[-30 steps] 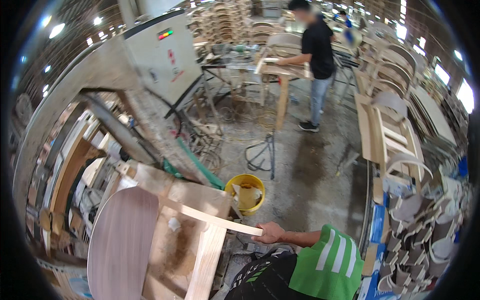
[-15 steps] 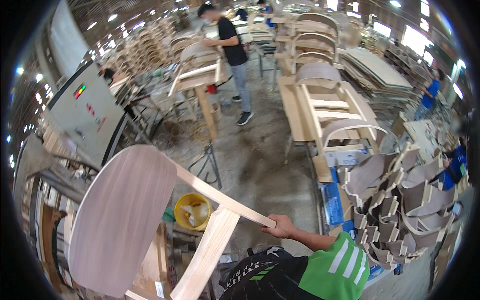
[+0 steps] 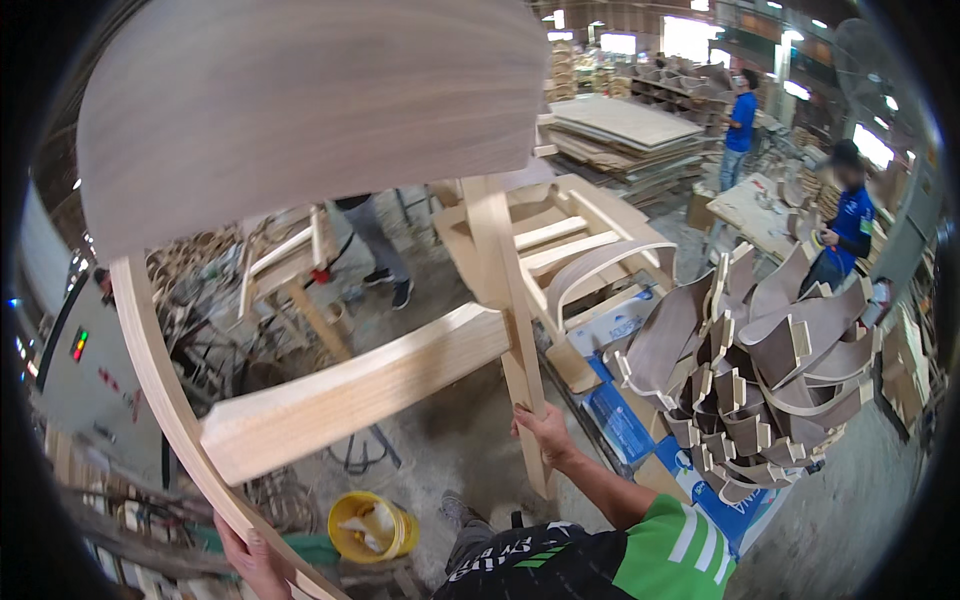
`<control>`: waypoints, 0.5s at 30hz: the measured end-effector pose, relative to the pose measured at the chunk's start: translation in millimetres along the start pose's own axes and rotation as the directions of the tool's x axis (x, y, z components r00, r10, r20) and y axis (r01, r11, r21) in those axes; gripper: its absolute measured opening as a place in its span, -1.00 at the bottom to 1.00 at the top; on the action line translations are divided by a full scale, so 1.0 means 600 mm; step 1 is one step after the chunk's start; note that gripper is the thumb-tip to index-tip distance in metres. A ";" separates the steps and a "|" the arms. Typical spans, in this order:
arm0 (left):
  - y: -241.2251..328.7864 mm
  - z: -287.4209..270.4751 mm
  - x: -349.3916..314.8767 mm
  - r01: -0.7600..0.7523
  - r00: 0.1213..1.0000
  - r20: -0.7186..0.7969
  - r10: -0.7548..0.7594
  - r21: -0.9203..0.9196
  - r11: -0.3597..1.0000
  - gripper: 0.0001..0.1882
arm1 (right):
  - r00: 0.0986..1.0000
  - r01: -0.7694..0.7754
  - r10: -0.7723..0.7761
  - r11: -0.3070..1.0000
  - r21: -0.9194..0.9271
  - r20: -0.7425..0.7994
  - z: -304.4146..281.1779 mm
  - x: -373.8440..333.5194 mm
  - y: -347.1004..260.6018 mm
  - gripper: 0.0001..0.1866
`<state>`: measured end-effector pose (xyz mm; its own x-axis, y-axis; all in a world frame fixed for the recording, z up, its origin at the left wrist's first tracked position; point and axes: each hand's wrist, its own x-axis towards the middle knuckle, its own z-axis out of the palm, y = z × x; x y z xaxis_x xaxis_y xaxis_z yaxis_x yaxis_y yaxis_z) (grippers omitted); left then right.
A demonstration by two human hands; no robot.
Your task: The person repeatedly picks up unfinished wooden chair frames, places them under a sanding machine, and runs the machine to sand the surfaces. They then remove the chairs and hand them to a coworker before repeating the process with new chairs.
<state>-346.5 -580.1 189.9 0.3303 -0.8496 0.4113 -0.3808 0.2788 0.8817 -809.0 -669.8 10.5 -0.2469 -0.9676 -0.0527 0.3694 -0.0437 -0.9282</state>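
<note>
I hold a pale wooden chair frame (image 3: 350,400) raised in front of me. Its wide curved backrest (image 3: 300,110) fills the top of the view, and a thick crossbar runs between the two legs. My right hand (image 3: 545,430) grips the right leg near its lower end. At the bottom left, my left hand (image 3: 250,560) is closed around the bent left leg. Only the fingers and part of that hand show.
A yellow bucket (image 3: 372,525) stands on the floor below the chair. A pile of dark curved backrests (image 3: 770,370) lies to the right, with stacked chair frames (image 3: 580,240) behind. Two people in blue shirts (image 3: 742,120) (image 3: 850,220) work far right. A grey control cabinet (image 3: 80,370) is at left.
The chair has been lifted higher, so the backrest now fills the top of the view. My view has swung right toward the pile of curved backrests. My left hand has come into view.
</note>
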 end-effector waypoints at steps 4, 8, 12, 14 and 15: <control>-0.116 0.067 0.105 -0.011 0.989 0.151 -0.004 0.098 0.995 -0.24 | 0.979 0.093 -0.065 0.986 0.141 -0.191 0.036 0.089 -0.014 -0.73; -0.186 0.144 0.231 -0.074 0.997 0.039 0.070 0.144 0.987 -0.26 | 0.961 0.145 -0.105 0.979 0.144 -0.256 0.066 0.177 -0.035 -0.71; -0.226 0.218 0.362 -0.009 0.996 0.088 0.005 0.045 0.999 -0.45 | 0.910 0.231 -0.186 0.970 0.080 -0.372 0.088 0.243 -0.058 -0.70; -0.240 0.249 0.419 0.024 0.979 0.203 -0.028 0.023 0.999 -0.53 | 0.876 0.270 -0.223 0.961 0.052 -0.427 0.093 0.259 -0.055 -0.66; -0.253 0.280 0.439 0.022 0.976 0.218 -0.020 -0.007 1.000 -0.54 | 0.874 0.282 -0.256 0.959 0.004 -0.413 0.085 0.261 -0.064 -0.61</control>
<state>-347.0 -921.5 125.8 0.1414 -0.9320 0.3336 -0.3677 0.2634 0.8918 -816.2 -832.6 56.3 -0.6805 -0.7317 0.0390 0.2883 -0.3162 -0.9038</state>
